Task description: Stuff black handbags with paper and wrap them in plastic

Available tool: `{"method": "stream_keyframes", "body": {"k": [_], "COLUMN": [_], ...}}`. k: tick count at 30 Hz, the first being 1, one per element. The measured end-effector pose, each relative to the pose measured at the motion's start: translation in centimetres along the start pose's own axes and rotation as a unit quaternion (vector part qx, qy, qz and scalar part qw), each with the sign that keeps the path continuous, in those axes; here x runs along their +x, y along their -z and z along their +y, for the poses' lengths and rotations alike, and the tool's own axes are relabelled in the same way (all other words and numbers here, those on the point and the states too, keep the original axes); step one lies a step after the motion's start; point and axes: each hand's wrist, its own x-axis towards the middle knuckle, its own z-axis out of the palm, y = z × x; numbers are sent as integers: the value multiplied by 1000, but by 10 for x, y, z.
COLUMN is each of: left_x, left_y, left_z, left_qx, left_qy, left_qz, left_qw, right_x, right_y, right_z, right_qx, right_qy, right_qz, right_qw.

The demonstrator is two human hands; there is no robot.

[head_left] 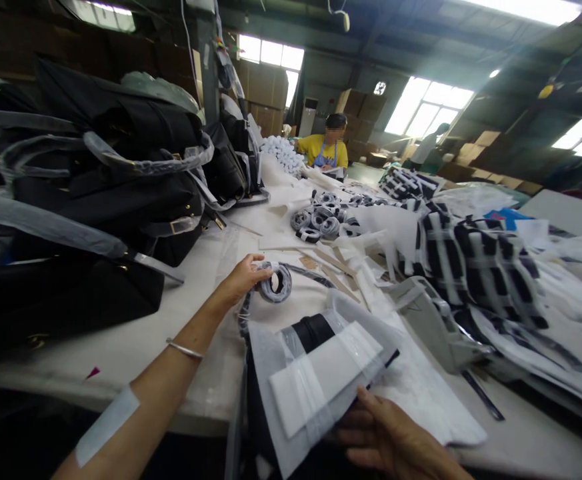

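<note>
Between the thumb and fingers of my left hand (245, 275) is a coiled strap (277, 283) wrapped in clear film, held just over the table. In front of me stands a black bag (255, 400) at the table edge, its top covered by white wrapping sheet (265, 360). A white foam pad (321, 380) is taped across it. The bag's long wrapped strap (311, 273) curves behind it on the tabletop. My right hand (395, 433) is by the bag's right side, fingers apart and thumb near its edge; whether it touches the bag I cannot tell.
Black bags with wrapped handles (115, 167) are piled at left. More coiled straps (323, 220) lie farther back on the table (195, 360). At right are a grey tape dispenser (431, 320) and wrapped black pieces (475, 267). A person in yellow (328, 150) works across the table.
</note>
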Motion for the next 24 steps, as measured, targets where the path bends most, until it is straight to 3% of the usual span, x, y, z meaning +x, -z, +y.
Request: {"method": "stream_keyframes", "body": {"k": [5,11,14,20,22,24], "left_x": [-41,-106,-126,-130,-126,-120], "left_y": [-16,-65,-88,-129,-147,-166], "left_z": [63,153,190,245,255,262], "left_qx": [35,76,106,84,81,90], "left_qy": [-99,-249,-293,-333,-332,-327], "left_qz": [13,-63,-78,-82,-97,-102], "left_qw": [994,963,947,936,935,935], "right_x": [-5,19,38,37,29,24], "right_y": [-3,-8,-19,-37,-38,-34], "right_z": [5,25,29,15,12,12], "right_qx": [128,201,238,304,291,231], "right_qy": [25,106,192,369,397,420], "right_qz": [-55,-125,-139,-143,-166,-170], "right_qw": [990,966,942,866,854,861]}}
